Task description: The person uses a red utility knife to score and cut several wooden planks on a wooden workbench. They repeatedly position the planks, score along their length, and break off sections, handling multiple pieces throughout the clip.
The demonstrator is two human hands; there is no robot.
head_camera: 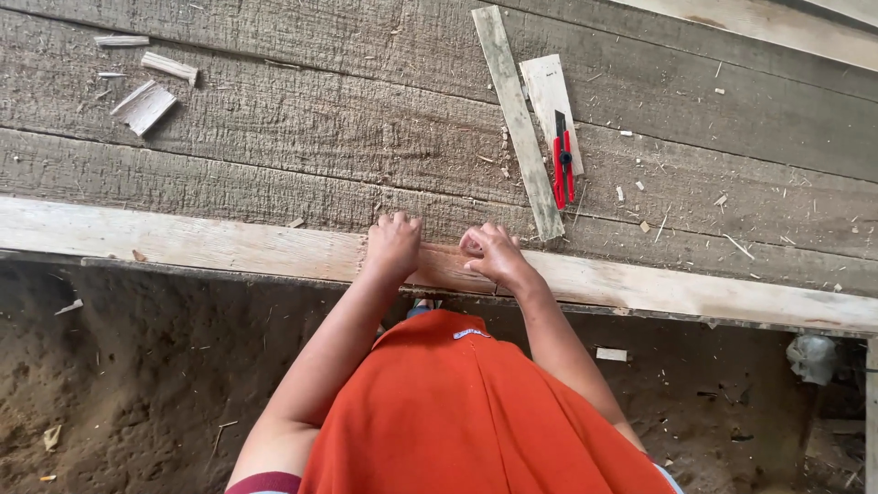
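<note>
My left hand [393, 245] rests with its fingers curled on the pale wooden plank [183, 242] that runs across the near edge of the board floor. My right hand [495, 252] sits just to its right on the same plank, fingertips bent and pinched together. Whether anything small is between those fingertips is hidden. The two hands are a few centimetres apart. A red utility knife [562, 163] lies beyond my right hand on a short pale offcut [545, 82], beside a long thin wooden slat [518, 119].
Rough grey floor boards [302, 128] stretch away from me, littered with chips. Small wood scraps [144, 105] lie at the far left. Below the plank is bare dirt [137, 375] with a crumpled grey rag [810, 357] at the right.
</note>
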